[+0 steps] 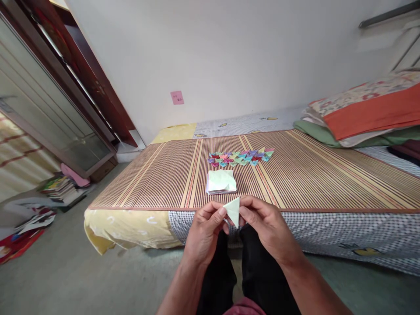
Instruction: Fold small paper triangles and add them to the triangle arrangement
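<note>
Between my two hands is a pale green piece of paper folded into a triangle, held in front of the bed's near edge. My left hand pinches its left corner between thumb and fingers. On the other side, my right hand is closed on the triangle's right edge. Just beyond my hands lies a stack of square paper sheets, its top sheet pale green and slightly creased. Behind that stack, several small folded paper pieces in many colours sit in rows.
A striped bamboo mat covers the bed. Folded bedding is piled at the right. A pink paper note sticks to the white wall. Books and a red item lie at the left.
</note>
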Demonstrator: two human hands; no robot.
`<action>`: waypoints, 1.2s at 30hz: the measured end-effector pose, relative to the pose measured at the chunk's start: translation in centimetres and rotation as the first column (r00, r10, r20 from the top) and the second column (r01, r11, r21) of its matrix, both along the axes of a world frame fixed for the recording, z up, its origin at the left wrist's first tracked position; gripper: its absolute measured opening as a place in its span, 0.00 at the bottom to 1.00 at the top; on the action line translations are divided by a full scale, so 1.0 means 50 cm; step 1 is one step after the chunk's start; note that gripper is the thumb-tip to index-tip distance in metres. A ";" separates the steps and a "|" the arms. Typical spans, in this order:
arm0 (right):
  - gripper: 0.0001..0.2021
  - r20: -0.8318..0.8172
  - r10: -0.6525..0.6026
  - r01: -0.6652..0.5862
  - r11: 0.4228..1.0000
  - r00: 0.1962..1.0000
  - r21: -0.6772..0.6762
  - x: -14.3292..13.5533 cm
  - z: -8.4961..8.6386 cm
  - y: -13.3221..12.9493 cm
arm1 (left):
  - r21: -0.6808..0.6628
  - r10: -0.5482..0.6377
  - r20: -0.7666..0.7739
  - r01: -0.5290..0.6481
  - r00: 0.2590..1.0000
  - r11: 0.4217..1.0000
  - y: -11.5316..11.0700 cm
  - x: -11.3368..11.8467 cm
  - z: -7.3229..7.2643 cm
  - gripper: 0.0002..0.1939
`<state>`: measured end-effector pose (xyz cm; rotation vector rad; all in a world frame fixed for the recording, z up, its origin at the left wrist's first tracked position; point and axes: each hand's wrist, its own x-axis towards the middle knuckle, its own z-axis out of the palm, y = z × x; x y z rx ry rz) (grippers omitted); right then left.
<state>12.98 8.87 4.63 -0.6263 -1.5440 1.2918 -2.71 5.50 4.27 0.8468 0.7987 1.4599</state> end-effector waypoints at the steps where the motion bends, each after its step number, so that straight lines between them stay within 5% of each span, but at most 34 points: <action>1: 0.11 -0.008 0.003 -0.003 1.000 1.000 -0.009 0.000 -0.001 0.000 | 0.003 -0.008 0.002 0.008 1.000 1.000 0.000 0.000 0.000 0.12; 6: 0.07 0.008 -0.045 0.045 0.999 0.999 0.014 -0.001 -0.009 -0.001 | 0.012 0.031 -0.054 -0.031 0.998 0.999 0.000 0.001 -0.002 0.11; 10: 0.06 0.065 -0.181 0.165 0.965 0.981 0.202 -0.006 -0.015 -0.001 | 0.040 0.107 -0.187 -0.101 0.977 0.994 -0.001 0.008 -0.009 0.10; 21: 0.14 0.037 -0.487 0.360 0.693 0.873 0.624 -0.020 -0.029 0.009 | 0.000 0.039 -0.070 -0.039 0.997 0.999 -0.015 0.049 -0.001 0.14; 29: 0.20 0.167 -0.299 0.159 0.813 0.940 0.560 -0.014 -0.038 0.018 | -0.184 0.059 0.128 -0.035 0.990 0.982 0.008 0.028 -0.013 0.15; 36: 0.06 0.192 -0.242 0.189 0.947 0.951 0.260 -0.007 -0.039 0.026 | -0.046 0.239 -0.057 -0.242 0.969 0.969 0.018 0.021 -0.035 0.15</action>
